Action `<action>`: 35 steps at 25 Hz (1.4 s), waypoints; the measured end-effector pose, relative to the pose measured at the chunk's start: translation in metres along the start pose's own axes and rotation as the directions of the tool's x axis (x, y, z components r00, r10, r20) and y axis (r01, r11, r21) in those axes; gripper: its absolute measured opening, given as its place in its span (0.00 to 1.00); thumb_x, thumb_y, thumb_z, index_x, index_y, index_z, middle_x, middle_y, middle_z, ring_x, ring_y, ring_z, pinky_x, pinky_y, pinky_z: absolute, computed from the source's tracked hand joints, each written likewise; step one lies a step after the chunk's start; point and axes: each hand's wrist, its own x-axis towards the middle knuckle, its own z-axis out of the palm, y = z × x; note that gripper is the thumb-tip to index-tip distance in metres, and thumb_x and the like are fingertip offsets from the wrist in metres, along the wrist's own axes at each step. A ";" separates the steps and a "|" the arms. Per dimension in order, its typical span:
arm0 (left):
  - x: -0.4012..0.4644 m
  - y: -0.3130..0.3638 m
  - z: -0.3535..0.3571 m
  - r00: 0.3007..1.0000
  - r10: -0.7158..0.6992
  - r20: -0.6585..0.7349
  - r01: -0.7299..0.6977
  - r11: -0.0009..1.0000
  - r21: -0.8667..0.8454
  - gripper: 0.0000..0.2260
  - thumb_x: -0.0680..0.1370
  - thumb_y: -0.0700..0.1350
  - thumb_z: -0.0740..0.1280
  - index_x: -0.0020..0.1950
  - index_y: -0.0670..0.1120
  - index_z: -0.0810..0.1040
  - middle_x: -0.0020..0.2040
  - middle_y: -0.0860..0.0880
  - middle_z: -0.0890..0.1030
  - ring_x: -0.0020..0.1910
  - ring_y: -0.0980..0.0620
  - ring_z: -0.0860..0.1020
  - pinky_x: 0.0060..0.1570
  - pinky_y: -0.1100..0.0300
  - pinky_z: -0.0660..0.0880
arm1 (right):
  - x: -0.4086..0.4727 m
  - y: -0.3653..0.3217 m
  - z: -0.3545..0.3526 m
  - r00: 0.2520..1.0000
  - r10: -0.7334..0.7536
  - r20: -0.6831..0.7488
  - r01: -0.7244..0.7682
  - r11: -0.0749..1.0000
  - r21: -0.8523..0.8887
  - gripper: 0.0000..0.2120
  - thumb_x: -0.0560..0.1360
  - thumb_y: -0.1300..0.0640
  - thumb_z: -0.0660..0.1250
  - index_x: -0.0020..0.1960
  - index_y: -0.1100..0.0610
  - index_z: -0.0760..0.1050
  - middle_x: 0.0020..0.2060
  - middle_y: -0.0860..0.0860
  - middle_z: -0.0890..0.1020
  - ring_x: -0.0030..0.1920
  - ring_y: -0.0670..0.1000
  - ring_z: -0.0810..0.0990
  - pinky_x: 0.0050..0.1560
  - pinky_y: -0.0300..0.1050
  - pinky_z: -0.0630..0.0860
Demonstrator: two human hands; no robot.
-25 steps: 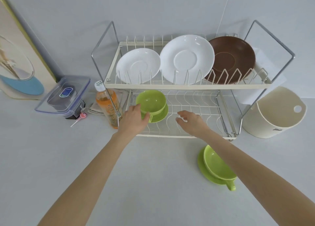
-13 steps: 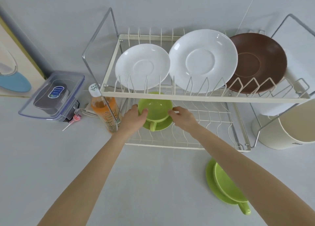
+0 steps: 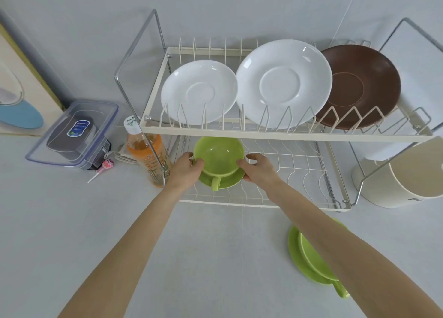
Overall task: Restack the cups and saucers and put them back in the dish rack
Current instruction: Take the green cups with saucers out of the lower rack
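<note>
On the lower shelf of the dish rack (image 3: pixel 275 135), toward its left end, a green cup (image 3: pixel 218 155) is seated on a green saucer (image 3: pixel 227 182). The cup's left wall is gripped by the left hand (image 3: pixel 185 170), fingers curled. Its right side is clasped by the right hand (image 3: pixel 257 170), whose thumb lies at the rim.

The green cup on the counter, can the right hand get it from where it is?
Probably yes. The right hand is up at the green cup in the rack, but the green cup on the counter sits right under that forearm, with nothing blocking it.
</note>
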 end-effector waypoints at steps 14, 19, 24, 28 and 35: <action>-0.104 -0.036 0.020 0.998 -0.028 0.056 0.042 0.964 -0.263 0.16 0.75 0.41 0.63 0.63 0.40 0.74 0.59 0.44 0.77 0.50 0.49 0.78 0.47 0.60 0.78 | -0.092 0.066 -0.016 0.998 -0.056 -0.032 0.054 0.997 -0.062 0.21 0.67 0.49 0.64 0.46 0.69 0.76 0.36 0.57 0.77 0.40 0.55 0.77 0.60 0.61 0.74; -0.128 -0.055 0.027 0.995 -0.021 0.097 0.044 0.968 -0.247 0.16 0.75 0.39 0.64 0.63 0.40 0.72 0.57 0.46 0.76 0.49 0.47 0.79 0.36 0.72 0.78 | -0.113 0.093 -0.013 0.997 -0.064 -0.039 0.063 0.998 -0.022 0.10 0.70 0.53 0.65 0.45 0.59 0.77 0.47 0.61 0.83 0.51 0.61 0.81 0.60 0.60 0.74; -0.141 -0.073 0.036 0.992 -0.051 0.117 0.077 0.969 -0.233 0.17 0.75 0.39 0.64 0.64 0.40 0.71 0.55 0.47 0.75 0.49 0.47 0.79 0.35 0.73 0.77 | -0.128 0.110 -0.011 0.999 -0.035 -0.039 0.034 0.999 -0.015 0.07 0.72 0.56 0.65 0.37 0.47 0.73 0.47 0.56 0.83 0.54 0.59 0.80 0.61 0.57 0.75; -0.146 -0.084 0.047 0.986 -0.076 0.147 0.104 0.976 -0.192 0.17 0.75 0.40 0.65 0.64 0.40 0.71 0.56 0.46 0.76 0.49 0.48 0.79 0.37 0.71 0.78 | -0.129 0.124 -0.010 0.999 0.002 -0.034 -0.004 0.999 -0.042 0.11 0.73 0.56 0.64 0.52 0.61 0.77 0.47 0.59 0.82 0.52 0.59 0.80 0.58 0.52 0.76; -0.145 -0.090 0.058 0.979 -0.118 0.168 0.137 0.985 -0.105 0.17 0.74 0.42 0.66 0.62 0.42 0.73 0.50 0.47 0.77 0.50 0.45 0.79 0.60 0.47 0.75 | -0.129 0.137 -0.009 0.998 0.022 -0.061 -0.030 0.991 -0.132 0.17 0.74 0.54 0.63 0.58 0.64 0.76 0.53 0.61 0.82 0.55 0.60 0.79 0.59 0.53 0.74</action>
